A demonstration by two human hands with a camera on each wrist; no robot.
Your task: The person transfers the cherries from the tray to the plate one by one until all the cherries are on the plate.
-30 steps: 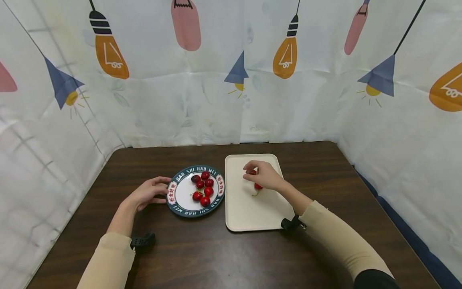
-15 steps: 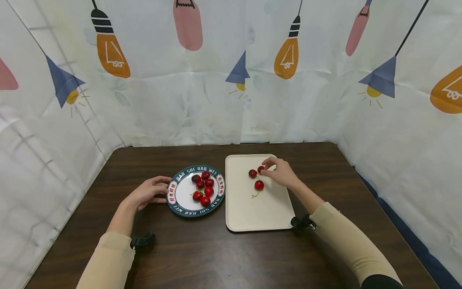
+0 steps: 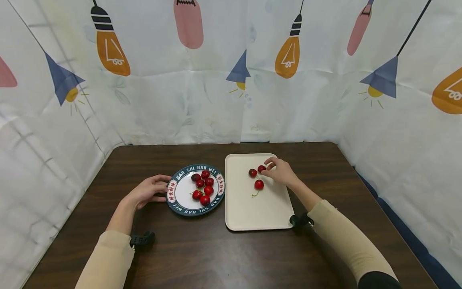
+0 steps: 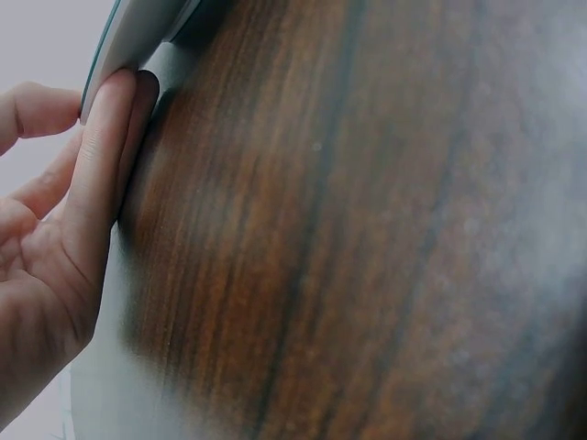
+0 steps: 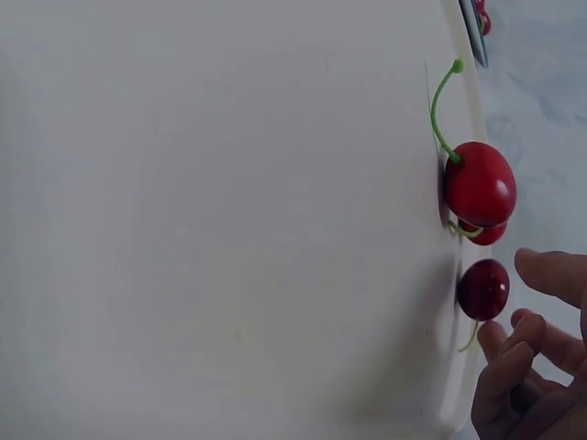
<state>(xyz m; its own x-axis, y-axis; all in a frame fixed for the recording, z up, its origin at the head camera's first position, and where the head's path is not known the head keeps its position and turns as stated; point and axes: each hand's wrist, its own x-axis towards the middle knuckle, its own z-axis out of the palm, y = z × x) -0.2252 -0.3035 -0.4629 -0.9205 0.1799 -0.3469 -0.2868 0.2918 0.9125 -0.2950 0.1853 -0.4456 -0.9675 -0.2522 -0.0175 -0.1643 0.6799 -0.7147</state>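
My right hand is over the upper right part of a cream rectangular tray, its fingertips beside a dark red cherry. In the right wrist view a gap shows between the thumb and that cherry. Two more red cherries, one to its left and one lower with a green stem, lie close by on the tray. My left hand touches the left rim of a round plate with relaxed fingers. In the left wrist view those fingertips meet the plate's edge.
Several red cherries lie grouped on the white middle of the plate. Plate and tray sit side by side on a dark wooden table. A printed white cloth hangs behind the table and along both sides.
My right hand has moved right from over the left cherry to the right one, uncovering the tray's cherries. Over the last half second it has barely moved. The left hand stays at the plate.
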